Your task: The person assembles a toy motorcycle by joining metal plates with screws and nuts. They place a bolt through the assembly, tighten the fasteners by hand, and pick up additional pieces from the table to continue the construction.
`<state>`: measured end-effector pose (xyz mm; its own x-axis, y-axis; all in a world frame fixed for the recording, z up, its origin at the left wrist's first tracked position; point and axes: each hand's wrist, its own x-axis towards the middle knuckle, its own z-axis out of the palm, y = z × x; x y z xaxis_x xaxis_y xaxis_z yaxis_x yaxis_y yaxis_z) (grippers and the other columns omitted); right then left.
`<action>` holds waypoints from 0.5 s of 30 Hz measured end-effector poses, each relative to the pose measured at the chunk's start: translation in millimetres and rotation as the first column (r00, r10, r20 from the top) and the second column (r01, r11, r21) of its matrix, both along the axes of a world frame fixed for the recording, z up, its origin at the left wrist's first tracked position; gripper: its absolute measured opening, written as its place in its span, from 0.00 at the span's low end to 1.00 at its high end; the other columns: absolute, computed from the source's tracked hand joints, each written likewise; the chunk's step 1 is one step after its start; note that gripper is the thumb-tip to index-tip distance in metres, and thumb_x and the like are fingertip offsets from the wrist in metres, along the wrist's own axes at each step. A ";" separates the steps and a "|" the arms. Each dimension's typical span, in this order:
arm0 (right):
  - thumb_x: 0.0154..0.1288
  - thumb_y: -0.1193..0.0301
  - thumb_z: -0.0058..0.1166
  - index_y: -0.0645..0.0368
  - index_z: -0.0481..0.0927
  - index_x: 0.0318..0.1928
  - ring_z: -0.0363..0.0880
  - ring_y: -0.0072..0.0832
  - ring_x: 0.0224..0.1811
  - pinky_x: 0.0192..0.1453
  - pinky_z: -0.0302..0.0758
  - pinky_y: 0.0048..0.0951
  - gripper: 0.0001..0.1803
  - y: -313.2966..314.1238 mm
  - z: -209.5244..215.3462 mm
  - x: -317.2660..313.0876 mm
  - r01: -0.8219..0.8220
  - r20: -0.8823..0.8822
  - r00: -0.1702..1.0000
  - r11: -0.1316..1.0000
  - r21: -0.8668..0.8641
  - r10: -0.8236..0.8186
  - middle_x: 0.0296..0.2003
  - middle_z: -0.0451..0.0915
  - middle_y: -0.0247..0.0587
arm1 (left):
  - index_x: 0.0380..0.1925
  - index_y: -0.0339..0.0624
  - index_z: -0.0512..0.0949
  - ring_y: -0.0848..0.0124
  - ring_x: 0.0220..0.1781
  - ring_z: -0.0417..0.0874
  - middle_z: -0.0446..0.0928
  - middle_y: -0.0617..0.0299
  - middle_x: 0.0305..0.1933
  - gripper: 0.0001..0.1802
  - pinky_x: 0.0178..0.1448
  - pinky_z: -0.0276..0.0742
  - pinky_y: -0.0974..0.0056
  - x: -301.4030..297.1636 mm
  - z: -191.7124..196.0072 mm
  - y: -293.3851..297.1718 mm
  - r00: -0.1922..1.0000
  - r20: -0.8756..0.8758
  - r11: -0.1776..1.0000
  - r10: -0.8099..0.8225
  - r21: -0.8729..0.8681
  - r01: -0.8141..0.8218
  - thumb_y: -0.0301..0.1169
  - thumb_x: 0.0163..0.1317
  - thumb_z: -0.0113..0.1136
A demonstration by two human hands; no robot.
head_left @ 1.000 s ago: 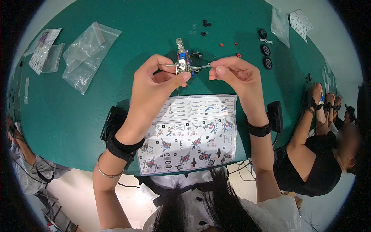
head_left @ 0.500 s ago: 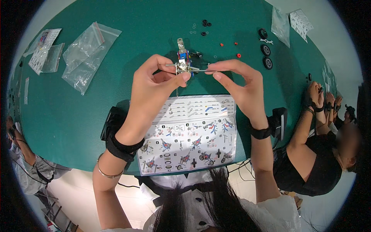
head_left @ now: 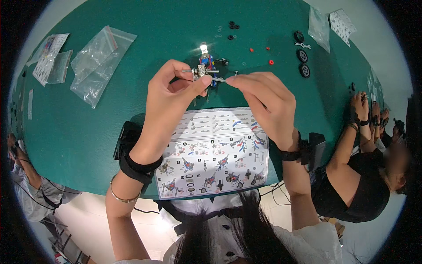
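Observation:
My left hand [head_left: 173, 94] grips a small metal and blue model assembly [head_left: 205, 69] above the green table [head_left: 110, 127], thumb and fingers pinched on its left side. My right hand [head_left: 263, 101] pinches a thin silver tool or rod [head_left: 221, 79] whose tip meets the assembly from the right. An illustrated instruction sheet [head_left: 211, 152] lies flat under both wrists at the table's near edge. Both wrists wear black straps.
Clear plastic bags [head_left: 99, 61] and paper leaflets [head_left: 48, 57] lie at the left. Small black rings [head_left: 231, 25], red bits [head_left: 271, 62] and black wheels [head_left: 302, 56] are scattered beyond the hands. Another bag and sheet [head_left: 334, 22] lie far right. Another person [head_left: 365, 176] sits at the right.
My right hand has shifted slightly left and closer to the assembly, fingers tightening on the thin tool. The left hand keeps holding the assembly in nearly the same spot.

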<state>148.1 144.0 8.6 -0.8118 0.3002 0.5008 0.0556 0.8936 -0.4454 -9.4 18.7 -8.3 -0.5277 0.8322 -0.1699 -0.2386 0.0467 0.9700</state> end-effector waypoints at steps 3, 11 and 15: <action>0.49 0.82 0.58 0.57 0.82 0.43 0.80 0.36 0.39 0.43 0.78 0.30 0.17 -3.5 1.7 -0.4 0.010 0.001 1.000 1.000 -0.018 -0.010 0.37 0.83 0.40 | 0.31 0.44 0.70 0.78 0.33 0.77 0.74 0.68 0.32 0.10 0.42 0.72 0.72 -0.1 0.0 0.2 1.000 -0.024 1.000 0.016 0.001 -0.016 0.28 0.59 0.64; 0.61 0.80 0.55 0.58 0.81 0.48 0.81 0.23 0.41 0.43 0.76 0.25 0.14 -9.5 -3.4 -4.6 0.132 -0.013 0.985 0.801 -0.583 -0.172 0.40 0.84 0.39 | 0.31 0.38 0.69 0.78 0.32 0.79 0.72 0.64 0.31 0.14 0.35 0.74 0.74 1.4 -0.8 1.9 0.998 -0.044 0.999 0.054 0.009 -0.054 0.25 0.54 0.68; 0.62 0.79 0.53 0.59 0.79 0.50 0.80 0.20 0.40 0.42 0.76 0.23 0.15 -8.2 -9.9 -7.5 0.097 -0.058 0.982 0.740 -0.666 -0.181 0.38 0.83 0.37 | 0.33 0.42 0.70 0.79 0.32 0.77 0.72 0.69 0.32 0.12 0.39 0.71 0.74 3.2 -2.0 1.0 0.999 -0.032 0.999 0.042 -0.001 -0.042 0.24 0.56 0.66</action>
<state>140.6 135.9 -1.4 -0.6863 0.6935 0.2193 0.0688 0.3621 -0.9296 -6.2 19.7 -10.3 -0.5671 0.8092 -0.1537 -0.2092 0.0389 0.9771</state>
